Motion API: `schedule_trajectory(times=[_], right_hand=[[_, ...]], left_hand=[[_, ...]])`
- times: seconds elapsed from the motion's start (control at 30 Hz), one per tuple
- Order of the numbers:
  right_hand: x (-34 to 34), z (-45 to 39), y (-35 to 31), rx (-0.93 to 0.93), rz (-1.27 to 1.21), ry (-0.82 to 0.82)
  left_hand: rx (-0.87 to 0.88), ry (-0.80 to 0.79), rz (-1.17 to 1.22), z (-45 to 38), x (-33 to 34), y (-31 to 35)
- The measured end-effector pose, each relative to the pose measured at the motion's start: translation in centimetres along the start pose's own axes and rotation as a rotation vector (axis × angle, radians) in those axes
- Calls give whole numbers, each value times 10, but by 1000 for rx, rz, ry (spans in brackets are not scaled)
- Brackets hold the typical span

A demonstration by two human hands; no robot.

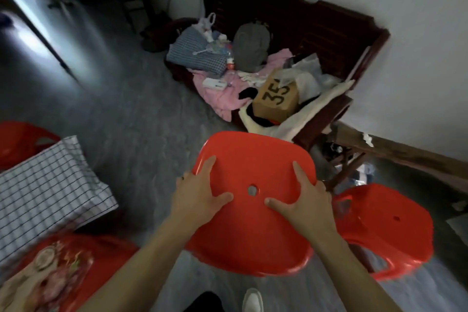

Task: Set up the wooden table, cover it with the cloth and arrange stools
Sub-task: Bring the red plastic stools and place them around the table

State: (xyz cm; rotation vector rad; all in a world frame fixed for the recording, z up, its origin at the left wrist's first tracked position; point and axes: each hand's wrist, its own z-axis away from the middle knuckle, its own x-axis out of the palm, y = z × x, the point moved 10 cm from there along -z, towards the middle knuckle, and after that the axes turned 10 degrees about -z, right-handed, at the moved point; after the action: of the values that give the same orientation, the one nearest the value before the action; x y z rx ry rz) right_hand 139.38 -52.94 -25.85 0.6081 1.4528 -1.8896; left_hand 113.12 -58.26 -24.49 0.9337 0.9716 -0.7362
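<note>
- Holding a red plastic stool (250, 200) by its seat, the person stands over it; the stool is near the middle of the view, a little toward 5 o'clock, above the grey floor (141, 119).
- The left hand (200, 195) lies at the 9 o'clock side of the seat, fingers spread and quite straight on top, the thumb pointing to the small hole in the centre.
- The right hand (301, 197) is at the 3 o'clock side; its outer fingers seem to bend over the edge, but whether they hook under the rim I cannot tell.
- I judge the stool light and stiff, with a smooth, shiny surface that may slip under flat palms, so the rim on two opposite sides is the safer place to hold.
- A second red stool (387, 230) stands just beside it at 3 o'clock, and a third stool (20, 139) shows at 9 o'clock.
- The table with the checked cloth (48, 185) is at 8 o'clock, already covered.
- A dark wooden bench (291, 20) full of clothes and a cardboard box (276, 99) is at 12 o'clock, against the wall.
</note>
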Motion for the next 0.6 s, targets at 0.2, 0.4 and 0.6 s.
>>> schedule_trajectory(times=[0.2, 0.4, 0.6], right_hand=[[32, -51, -64, -124, 12, -94], [73, -105, -138, -215, 44, -137], [118, -162, -233, -302, 123, -164]], left_hand=[[-153, 93, 55, -27, -33, -43], [-198, 169, 69, -81, -65, -95], [-240, 228, 165, -154, -102, -160]])
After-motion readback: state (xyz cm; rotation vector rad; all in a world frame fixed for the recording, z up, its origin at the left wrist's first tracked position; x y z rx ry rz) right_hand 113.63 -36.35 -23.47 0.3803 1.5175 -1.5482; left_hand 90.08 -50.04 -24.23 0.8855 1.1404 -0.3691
